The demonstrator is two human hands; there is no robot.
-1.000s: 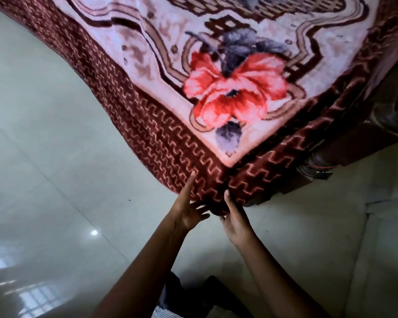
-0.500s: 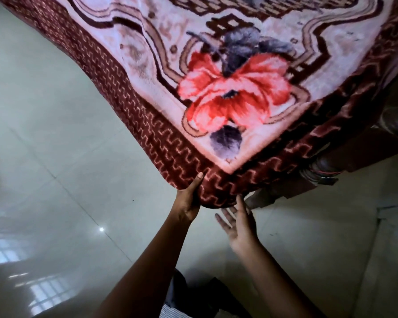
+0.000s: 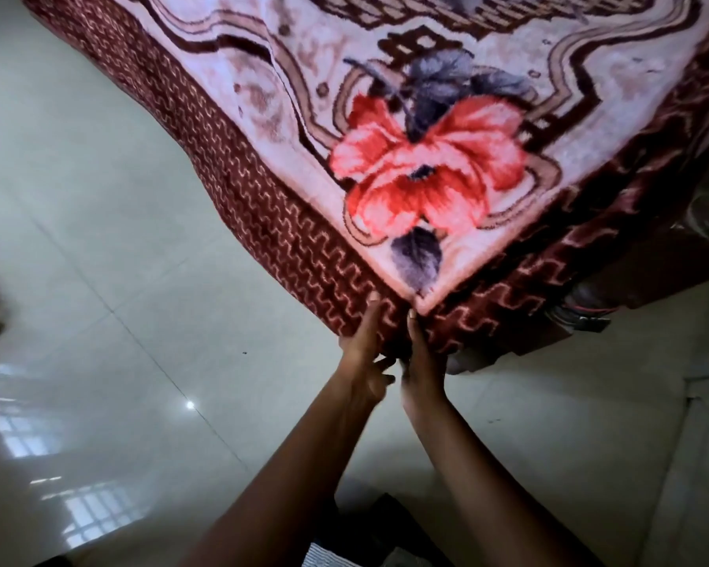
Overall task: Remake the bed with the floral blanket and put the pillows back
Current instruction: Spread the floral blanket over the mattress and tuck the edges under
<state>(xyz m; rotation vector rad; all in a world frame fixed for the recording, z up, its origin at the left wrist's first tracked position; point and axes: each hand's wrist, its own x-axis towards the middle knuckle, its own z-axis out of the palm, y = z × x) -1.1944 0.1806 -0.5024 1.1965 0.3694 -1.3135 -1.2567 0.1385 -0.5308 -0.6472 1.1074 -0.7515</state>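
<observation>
The floral blanket (image 3: 422, 173), pink with a big red flower and a maroon zigzag border, lies spread over the bed, and its corner hangs towards me. Both hands meet at that corner. My left hand (image 3: 363, 356) has its thumb lying up the maroon border and its fingers curled under the hem, pinching it. Right beside it, my right hand (image 3: 422, 358) grips the tip of the corner, one digit on top and the others hidden beneath the cloth. No pillow is in view.
Glossy pale floor tiles (image 3: 111, 280) surround the bed on the left and in front. On the right, the dark wooden bed frame (image 3: 655, 276) shows under the blanket's edge. A raised pale step (image 3: 705, 464) runs along the right.
My right hand, held open just below the corner half a second ago, has come up and taken hold of it. My left hand stays on the hem. The view has moved closer.
</observation>
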